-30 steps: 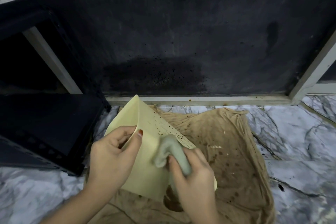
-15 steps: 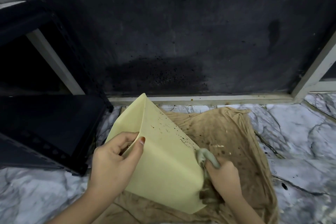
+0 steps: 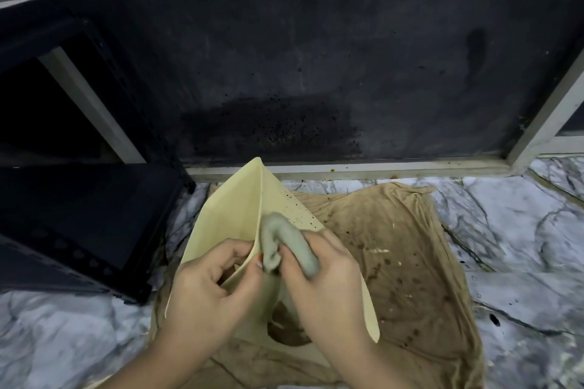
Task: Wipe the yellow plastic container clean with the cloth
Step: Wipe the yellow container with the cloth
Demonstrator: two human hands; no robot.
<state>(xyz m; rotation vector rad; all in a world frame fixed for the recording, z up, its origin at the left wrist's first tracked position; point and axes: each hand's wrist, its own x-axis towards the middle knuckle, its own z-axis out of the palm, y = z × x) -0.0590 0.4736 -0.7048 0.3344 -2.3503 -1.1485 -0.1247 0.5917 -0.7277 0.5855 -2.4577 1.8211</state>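
A: Yellow plastic container [image 3: 227,215] where?

B: Tipped on its side at centre, resting on a stained tan cloth sheet [image 3: 395,262] spread over the marbled floor [image 3: 521,230]. One corner pointing to the far side, almost touching the pale frame strip [image 3: 347,166] under the dark wall panel [image 3: 316,57].

A: Left hand [image 3: 205,290]?

B: Closed on the container's near edge, thumb on one side of the thin wall, fingers curled on the other. Pinching, not loose.

A: Right hand [image 3: 328,287]?

B: Clenched around a grey-green cleaning cloth [image 3: 284,243], bunched into a roll. Pressed against the right face of the container, just beside the left thumb.

A: Dirt showing?

B: Dark specks on the right face, far of the cleaning cloth. Left face plain and pale. Brown spots and a few pale crumbs across the tan sheet to the right. A dark round opening in the container's near part, below the right wrist.

A: Anything else close by?

B: Black perforated crate [image 3: 79,230] at left, sitting on the floor, near the container but apart from it. Black splatter low on the wall panel, straight beyond the container.
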